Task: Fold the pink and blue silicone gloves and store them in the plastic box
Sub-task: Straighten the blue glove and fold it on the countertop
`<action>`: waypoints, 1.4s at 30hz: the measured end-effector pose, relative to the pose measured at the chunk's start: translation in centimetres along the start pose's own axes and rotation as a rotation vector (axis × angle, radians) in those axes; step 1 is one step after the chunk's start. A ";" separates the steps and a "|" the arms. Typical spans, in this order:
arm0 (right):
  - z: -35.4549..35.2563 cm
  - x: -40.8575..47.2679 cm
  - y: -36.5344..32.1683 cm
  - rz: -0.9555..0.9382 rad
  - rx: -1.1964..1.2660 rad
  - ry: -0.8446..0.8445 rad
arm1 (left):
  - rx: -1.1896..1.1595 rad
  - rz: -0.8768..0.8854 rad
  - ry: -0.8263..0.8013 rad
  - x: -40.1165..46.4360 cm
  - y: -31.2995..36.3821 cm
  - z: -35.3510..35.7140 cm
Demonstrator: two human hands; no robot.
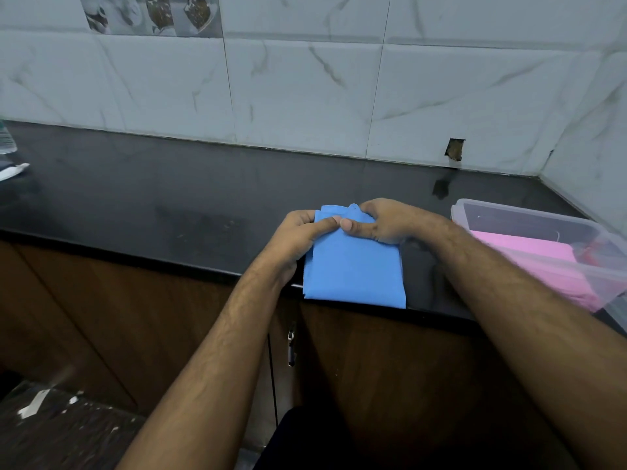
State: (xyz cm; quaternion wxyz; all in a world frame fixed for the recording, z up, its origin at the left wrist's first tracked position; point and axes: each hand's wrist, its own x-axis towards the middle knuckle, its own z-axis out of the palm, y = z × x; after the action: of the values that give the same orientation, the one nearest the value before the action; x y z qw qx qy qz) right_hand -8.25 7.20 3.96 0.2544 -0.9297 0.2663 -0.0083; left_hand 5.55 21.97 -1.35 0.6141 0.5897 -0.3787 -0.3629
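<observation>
- Two hands are pressed onto the far end of the blue glove point(353, 266), which is laid flat at the front edge of the black counter point(169, 198), its near edge just overhanging the cabinet below.
- Left hand point(302, 239) is closed on the glove's left far corner, thumb on top and fingers curled round the edge, apparently so that the layers are kept from slipping apart.
- Right hand point(390, 222) is pinched on the far edge beside it, thumb tip nearly touching the left thumb; a fold is judged to be either held down or about to be drawn over.
- Pink glove point(529, 262) is already seen folded inside the plastic box point(475, 212), which is set open just to the right, near enough for a short transfer.
- Half the task is judged done: the blue glove is not yet stowed.
</observation>
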 end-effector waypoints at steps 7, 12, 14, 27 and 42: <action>-0.5 -0.5 -0.9 0.076 0.222 -0.197 | -0.045 -0.018 -0.088 -0.6 -0.1 -0.9; 0.0 -1.1 -0.9 0.086 0.374 -0.260 | -0.031 -0.019 -0.089 -0.9 -0.1 -0.8; -0.1 -1.4 -1.1 0.112 0.347 -0.250 | -0.037 -0.013 -0.090 -0.9 -0.2 -0.8; -2.9 -5.5 -5.2 0.002 0.254 0.074 | -0.211 0.024 -0.028 -1.9 0.4 0.6; -12.7 -12.7 -1.2 0.091 0.239 0.821 | -0.373 0.000 -0.035 2.3 -0.5 13.7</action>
State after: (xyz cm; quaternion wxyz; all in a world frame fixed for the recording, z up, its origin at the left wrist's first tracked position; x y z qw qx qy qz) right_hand -20.45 8.50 17.11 0.2332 -0.8007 0.3831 -0.3972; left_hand -5.68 13.75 -1.51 0.7061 0.4591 -0.3155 -0.4372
